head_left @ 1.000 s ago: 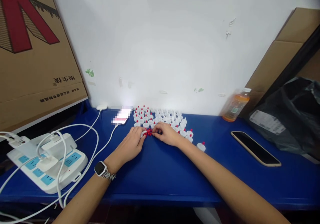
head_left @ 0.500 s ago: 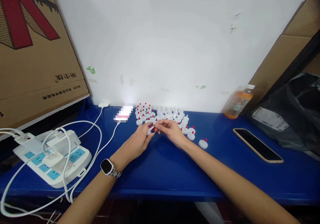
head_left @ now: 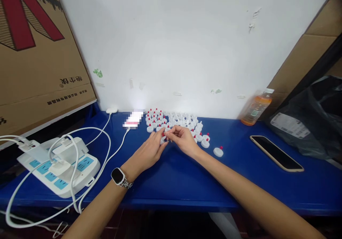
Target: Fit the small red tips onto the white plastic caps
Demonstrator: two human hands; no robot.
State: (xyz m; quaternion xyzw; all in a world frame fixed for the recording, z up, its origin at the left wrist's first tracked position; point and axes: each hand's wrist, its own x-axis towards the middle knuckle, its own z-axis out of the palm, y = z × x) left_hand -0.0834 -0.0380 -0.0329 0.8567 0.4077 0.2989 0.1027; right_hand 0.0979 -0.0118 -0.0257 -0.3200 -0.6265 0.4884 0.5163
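My left hand (head_left: pixel 151 150) is closed around a white nozzle cap (head_left: pixel 163 139), with its fingers hiding much of it. My right hand (head_left: pixel 183 139) pinches a small red tip (head_left: pixel 164 134) at the top of that cap. Behind both hands stand many white nozzle caps in a cluster. Those on the left, such as one red-tipped cap (head_left: pixel 150 128), carry red tips. In the middle, several white caps (head_left: pixel 184 119) show bare white nozzles. Beyond my right wrist, a lone red-tipped cap (head_left: pixel 218 152) lies tilted on the blue table.
A power strip (head_left: pixel 61 175) with plugs and looping white cables covers the left side. A phone (head_left: pixel 276 153), an orange drink bottle (head_left: pixel 256 107) and a dark plastic bag (head_left: pixel 310 118) lie at the right. A cardboard box (head_left: pixel 40 64) leans at the left before the white wall.
The red tip now sits on the nozzle of the held cap, where white nozzle showed before. Both hands stay together, and the view has shifted slightly.
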